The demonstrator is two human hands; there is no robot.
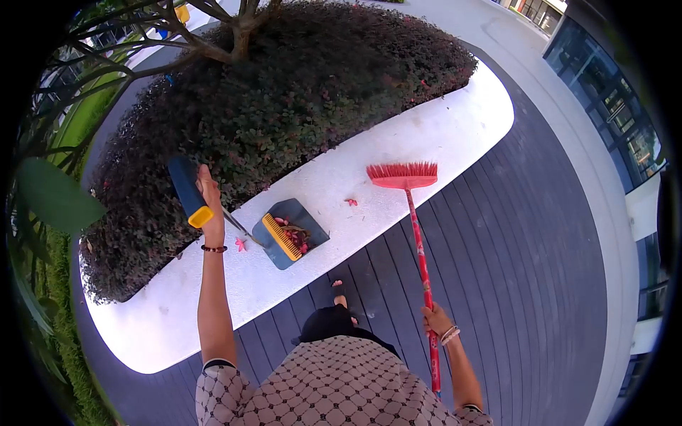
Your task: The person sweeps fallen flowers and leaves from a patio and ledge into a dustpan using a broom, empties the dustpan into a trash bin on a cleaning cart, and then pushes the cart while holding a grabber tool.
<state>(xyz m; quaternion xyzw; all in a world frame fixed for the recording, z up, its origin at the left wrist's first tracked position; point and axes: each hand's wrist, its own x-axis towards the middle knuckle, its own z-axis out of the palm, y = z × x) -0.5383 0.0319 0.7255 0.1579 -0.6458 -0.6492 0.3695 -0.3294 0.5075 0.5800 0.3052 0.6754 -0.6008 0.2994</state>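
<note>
My left hand (209,193) is closed round the thick blue-grey handle of a long-handled dustpan (316,221); the handle's end is yellow. A thin metal rod runs down to the pan, which rests on the white ledge (398,145). Pink petals and bits of plant debris (298,238) lie in the pan, by a yellow comb-like strip (281,237). With my right hand (437,320) I grip the red shaft of a broom (403,181). Its red bristles point away from me over the ledge. One pink flower (351,202) lies between broom and pan, another (240,245) left of the pan.
Behind the ledge grows a dense dark hedge (284,106), with a branching tree (241,42) at its far side. Dark plank decking (497,284) stretches below and to the right. A large green leaf (58,195) hangs close at the left. A glass-fronted building (604,99) stands at the right.
</note>
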